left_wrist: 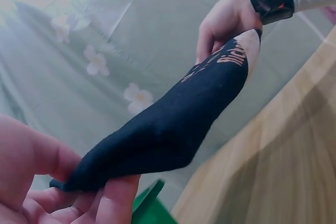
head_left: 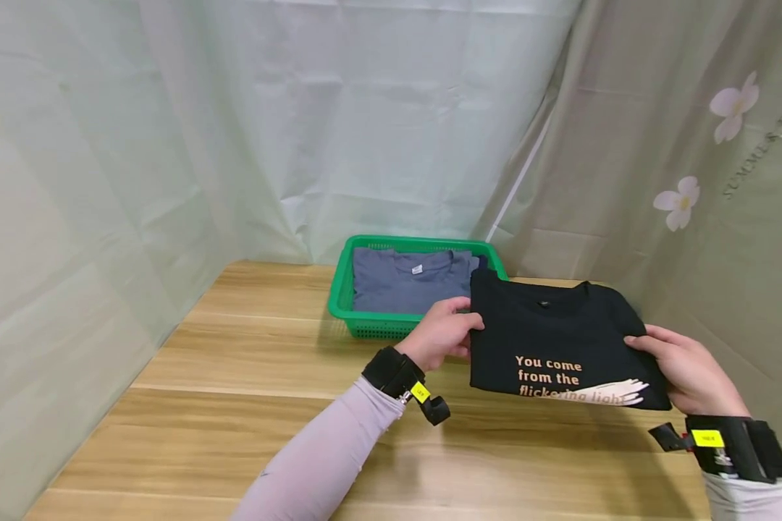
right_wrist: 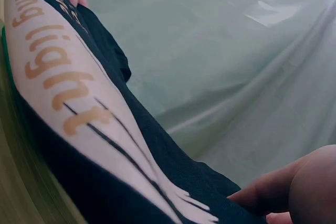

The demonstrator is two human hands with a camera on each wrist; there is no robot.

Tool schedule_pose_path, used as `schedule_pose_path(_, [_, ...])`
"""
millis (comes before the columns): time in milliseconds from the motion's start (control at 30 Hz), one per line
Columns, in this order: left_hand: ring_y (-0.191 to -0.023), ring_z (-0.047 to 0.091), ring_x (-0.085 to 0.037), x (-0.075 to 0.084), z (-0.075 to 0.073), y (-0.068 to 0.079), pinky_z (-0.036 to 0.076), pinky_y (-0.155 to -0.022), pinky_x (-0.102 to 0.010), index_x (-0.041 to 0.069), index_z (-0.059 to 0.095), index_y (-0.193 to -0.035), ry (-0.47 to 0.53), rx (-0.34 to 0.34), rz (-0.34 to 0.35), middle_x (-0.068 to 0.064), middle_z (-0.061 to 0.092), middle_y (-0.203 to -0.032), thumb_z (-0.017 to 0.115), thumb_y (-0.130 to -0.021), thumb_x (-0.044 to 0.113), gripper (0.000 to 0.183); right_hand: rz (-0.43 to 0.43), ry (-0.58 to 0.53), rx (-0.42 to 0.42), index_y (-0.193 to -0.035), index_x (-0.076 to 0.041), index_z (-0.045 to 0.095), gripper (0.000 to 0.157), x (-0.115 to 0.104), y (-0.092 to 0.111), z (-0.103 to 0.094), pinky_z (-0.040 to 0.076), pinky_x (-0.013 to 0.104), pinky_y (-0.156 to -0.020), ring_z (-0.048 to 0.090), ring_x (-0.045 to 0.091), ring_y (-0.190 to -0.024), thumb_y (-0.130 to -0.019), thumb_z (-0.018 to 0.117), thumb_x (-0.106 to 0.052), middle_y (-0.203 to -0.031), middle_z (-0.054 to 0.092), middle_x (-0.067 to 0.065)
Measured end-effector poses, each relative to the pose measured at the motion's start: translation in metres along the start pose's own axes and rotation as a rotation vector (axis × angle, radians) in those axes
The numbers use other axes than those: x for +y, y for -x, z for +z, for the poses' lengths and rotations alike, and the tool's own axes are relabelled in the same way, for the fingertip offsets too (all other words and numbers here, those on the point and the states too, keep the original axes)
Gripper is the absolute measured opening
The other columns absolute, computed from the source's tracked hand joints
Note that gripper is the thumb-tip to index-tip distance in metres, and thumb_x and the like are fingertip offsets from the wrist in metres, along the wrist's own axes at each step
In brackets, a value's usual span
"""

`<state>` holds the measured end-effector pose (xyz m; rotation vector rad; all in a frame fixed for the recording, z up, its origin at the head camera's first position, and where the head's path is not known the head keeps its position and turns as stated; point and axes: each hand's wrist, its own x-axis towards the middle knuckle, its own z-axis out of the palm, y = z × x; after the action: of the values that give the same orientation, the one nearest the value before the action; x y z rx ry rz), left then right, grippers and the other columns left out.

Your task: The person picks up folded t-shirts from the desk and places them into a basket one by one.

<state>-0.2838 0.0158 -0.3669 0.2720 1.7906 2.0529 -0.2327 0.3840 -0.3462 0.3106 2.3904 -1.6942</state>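
A folded black T-shirt (head_left: 554,333) with orange lettering and a pale brush-stroke print is held up above the table, between both hands. My left hand (head_left: 439,333) pinches its left edge, thumb on the front and fingers behind. At the opposite edge my right hand (head_left: 697,369) grips the cloth the same way. In the left wrist view the T-shirt (left_wrist: 157,124) slants up from the near fingers to the other hand. The right wrist view shows the lettered front of the T-shirt (right_wrist: 68,72) close up, with the right thumb (right_wrist: 278,187) on its edge.
Behind the left hand stands a green plastic basket (head_left: 342,289) on the wooden table (head_left: 234,376). A folded grey T-shirt (head_left: 404,286) lies in it, with a dark navy cloth (head_left: 483,262) at its right. Pale curtains (head_left: 391,130) hang around the table's back and sides.
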Motion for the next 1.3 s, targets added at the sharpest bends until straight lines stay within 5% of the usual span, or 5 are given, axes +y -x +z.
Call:
schedule_pose_path(133, [-0.073, 0.075, -0.017, 0.0, -0.012, 0.002, 0.064, -0.067, -0.032, 0.005, 0.065, -0.142, -0.006, 0.018, -0.013, -0.008, 0.078, -0.102, 0.06, -0.103, 0.005, 0.039, -0.038, 0.002, -0.006, -0.173, 0.003, -0.002, 0.088, -0.001, -0.003, 0.012, 0.065, 0.02, -0.081, 0.069, -0.011, -0.089, -0.117, 0.053, -0.035, -0.168, 0.039, 0.037])
schedule_pose_path(233, [-0.075, 0.075, -0.017, 0.0, -0.021, 0.005, 0.065, -0.069, -0.034, 0.005, 0.065, -0.141, -0.011, 0.026, -0.019, -0.009, 0.079, -0.104, 0.06, -0.104, 0.006, 0.038, -0.078, 0.007, -0.004, -0.166, 0.003, 0.033, 0.066, 0.001, -0.006, 0.021, 0.066, 0.025, -0.078, 0.074, -0.003, -0.087, -0.116, 0.057, -0.032, -0.124, 0.078, 0.006])
schedule_pose_path(433, [-0.078, 0.076, -0.018, 0.001, -0.042, 0.012, 0.068, -0.074, -0.038, 0.003, 0.065, -0.14, -0.042, 0.06, -0.011, -0.011, 0.079, -0.108, 0.062, -0.104, 0.006, 0.036, -0.131, -0.05, -0.035, -0.13, -0.019, 0.062, 0.019, 0.0, -0.013, 0.042, 0.067, 0.028, -0.075, 0.078, 0.005, -0.086, -0.114, 0.062, -0.027, -0.095, 0.077, -0.019])
schedule_pose_path(767, [-0.079, 0.078, -0.015, 0.006, -0.079, 0.024, 0.07, -0.076, -0.039, 0.004, 0.066, -0.14, -0.104, 0.157, -0.011, -0.01, 0.081, -0.108, 0.066, -0.105, 0.009, 0.035, -0.184, -0.082, -0.13, -0.158, 0.01, 0.039, 0.055, -0.016, -0.021, 0.076, 0.066, 0.026, -0.082, 0.078, 0.004, -0.093, -0.114, 0.059, -0.017, -0.103, 0.077, -0.017])
schedule_pose_path(1300, [-0.078, 0.073, -0.013, 0.018, -0.116, 0.026, 0.065, -0.071, -0.03, 0.006, 0.063, -0.148, -0.152, 0.265, -0.012, -0.002, 0.077, -0.101, 0.064, -0.106, 0.01, 0.042, -0.151, -0.067, -0.162, -0.172, 0.005, 0.021, 0.067, -0.044, -0.045, 0.115, 0.062, 0.021, -0.09, 0.067, 0.005, -0.105, -0.113, 0.05, -0.01, -0.161, 0.047, 0.024])
